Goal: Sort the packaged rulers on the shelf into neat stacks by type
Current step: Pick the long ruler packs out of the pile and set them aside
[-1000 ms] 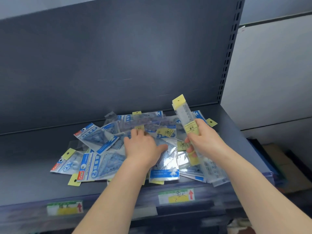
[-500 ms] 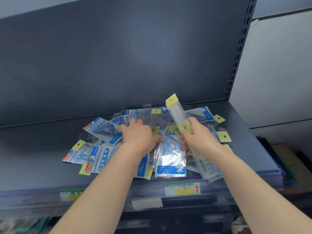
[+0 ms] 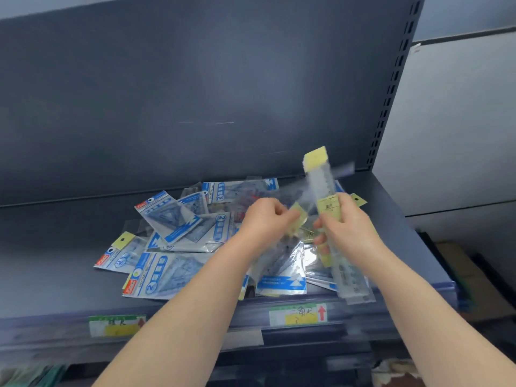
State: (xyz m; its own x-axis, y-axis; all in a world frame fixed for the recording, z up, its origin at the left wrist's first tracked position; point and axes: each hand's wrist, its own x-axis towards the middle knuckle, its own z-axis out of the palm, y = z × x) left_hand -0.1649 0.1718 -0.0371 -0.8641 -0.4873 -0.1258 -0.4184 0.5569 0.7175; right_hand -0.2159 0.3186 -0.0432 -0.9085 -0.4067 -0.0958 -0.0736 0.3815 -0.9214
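A loose pile of packaged rulers (image 3: 178, 241) lies on the dark shelf (image 3: 50, 263); most are triangle sets in clear bags with blue and white cards. My right hand (image 3: 344, 227) grips a long straight ruler pack with yellow labels (image 3: 324, 182), held tilted with its yellow top up. My left hand (image 3: 265, 219) is raised over the pile and pinches the yellow-tabbed end of a second straight ruler pack (image 3: 300, 203), blurred by motion, which slants up to the right behind the first one.
The shelf's back panel (image 3: 195, 93) rises right behind the pile. A slotted upright (image 3: 391, 88) marks the right end. Two price labels (image 3: 297, 314) (image 3: 117, 325) sit on the front rail. Boxes lie on the floor at the right (image 3: 469, 277).
My left hand has left the pile, lifting a yellow-tabbed straight ruler pack up toward the right hand. The right hand's ruler has stayed held and shifted slightly right.
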